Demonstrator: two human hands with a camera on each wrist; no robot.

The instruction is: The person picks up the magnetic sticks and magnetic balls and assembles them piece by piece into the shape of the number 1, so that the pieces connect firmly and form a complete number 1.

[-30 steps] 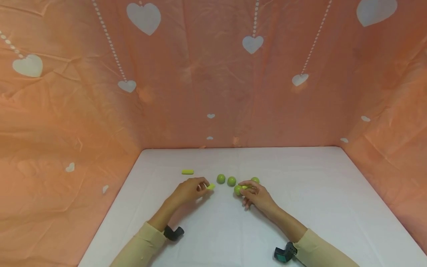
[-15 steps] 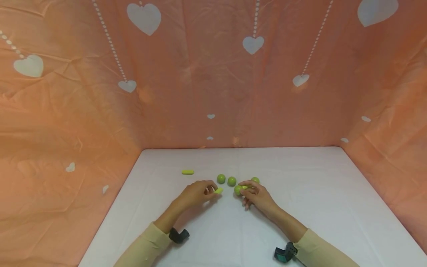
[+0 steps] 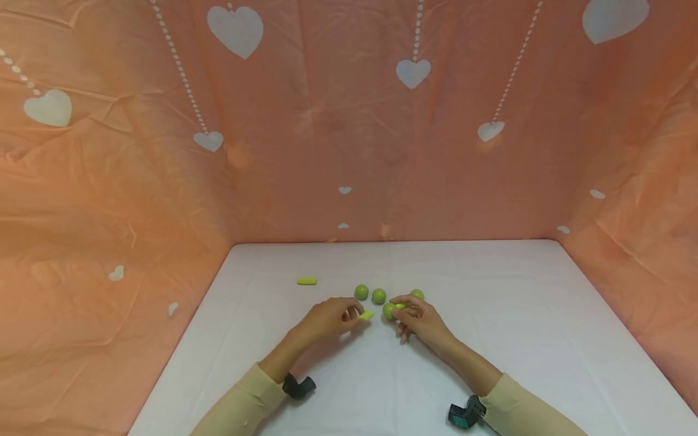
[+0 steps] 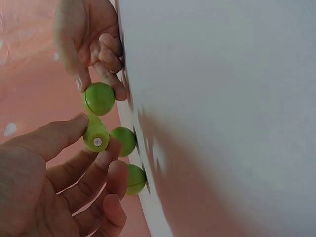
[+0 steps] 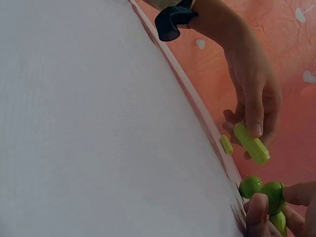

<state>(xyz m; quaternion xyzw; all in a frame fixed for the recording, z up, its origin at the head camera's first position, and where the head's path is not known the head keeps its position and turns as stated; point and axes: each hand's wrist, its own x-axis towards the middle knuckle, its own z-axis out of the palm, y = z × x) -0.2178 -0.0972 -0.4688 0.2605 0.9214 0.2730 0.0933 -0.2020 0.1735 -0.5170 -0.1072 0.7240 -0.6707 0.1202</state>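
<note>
White table (image 3: 518, 290), orange sheeting (image 3: 349, 139) on three sides.
So nearest up, tan sleeves (image 3: 240, 402) with black wrist cameras (image 3: 298, 386). Beyond them the left hand (image 3: 329, 318) pinches a lime stick (image 3: 366, 315), near the right hand (image 3: 426, 327), which grips a green ball (image 3: 388, 310) plus another stick (image 5: 279, 223). Two loose balls (image 3: 378, 296) sit just past, a partly hidden ball (image 3: 417, 294) behind the right fingers, and a spare stick (image 3: 306, 281) towards the table's far left corner. Past the far edge, that sheeting's kinda wrinkly, printed with white hearts (image 3: 235, 30).
</note>
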